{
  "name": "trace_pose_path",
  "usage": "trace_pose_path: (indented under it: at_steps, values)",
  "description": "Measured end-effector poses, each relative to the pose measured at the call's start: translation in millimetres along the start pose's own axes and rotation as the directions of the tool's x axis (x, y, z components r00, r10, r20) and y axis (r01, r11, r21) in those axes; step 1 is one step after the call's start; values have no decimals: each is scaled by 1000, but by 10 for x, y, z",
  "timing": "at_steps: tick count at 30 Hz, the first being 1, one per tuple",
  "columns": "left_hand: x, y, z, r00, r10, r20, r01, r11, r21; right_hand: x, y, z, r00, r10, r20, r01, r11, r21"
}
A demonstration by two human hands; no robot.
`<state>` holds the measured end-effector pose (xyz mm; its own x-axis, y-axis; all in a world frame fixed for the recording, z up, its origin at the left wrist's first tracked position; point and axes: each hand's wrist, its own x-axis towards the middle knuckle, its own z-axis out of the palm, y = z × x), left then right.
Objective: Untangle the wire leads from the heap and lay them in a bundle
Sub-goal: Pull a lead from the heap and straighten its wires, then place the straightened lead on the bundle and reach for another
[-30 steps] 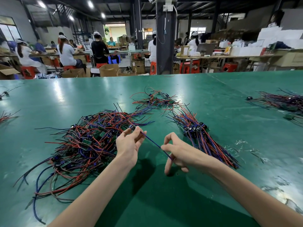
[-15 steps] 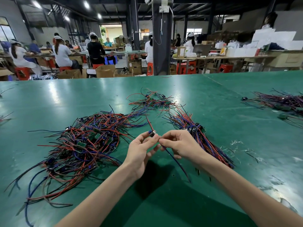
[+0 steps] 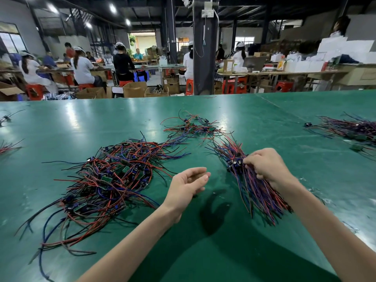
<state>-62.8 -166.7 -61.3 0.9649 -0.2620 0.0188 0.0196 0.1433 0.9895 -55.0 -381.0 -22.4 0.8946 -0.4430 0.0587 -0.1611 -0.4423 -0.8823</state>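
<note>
Left hand (image 3: 188, 185) hovers loosely open, empty; right hand (image 3: 266, 165), knuckles up, apparently pinches the bundle (image 3: 256, 192).

green table (image 3: 81, 123); dark pillar (image 3: 205, 58); red stools (image 3: 283, 86); cardboard boxes (image 3: 134, 89); ceiling lights (image 3: 112, 8); window (image 3: 12, 40) at left.

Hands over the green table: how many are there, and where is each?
2. The left hand hangs empty between the heap and the bundle; the right hand holds the bundle near its far end. None seems hidden.
</note>
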Motion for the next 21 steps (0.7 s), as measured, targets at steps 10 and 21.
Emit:
trace_pose_path:
  at_steps: [10, 21]
  values:
    - [-39, 104, -87, 902, 432, -25, -323, 710, 626, -96, -23, 0, 997, -32, -72, -8, 867, -499]
    - [155, 751, -848, 681, 595, -426, -197, 709, 677, -148, 58, 170, 930, -366, 17, 281, 683, -674]
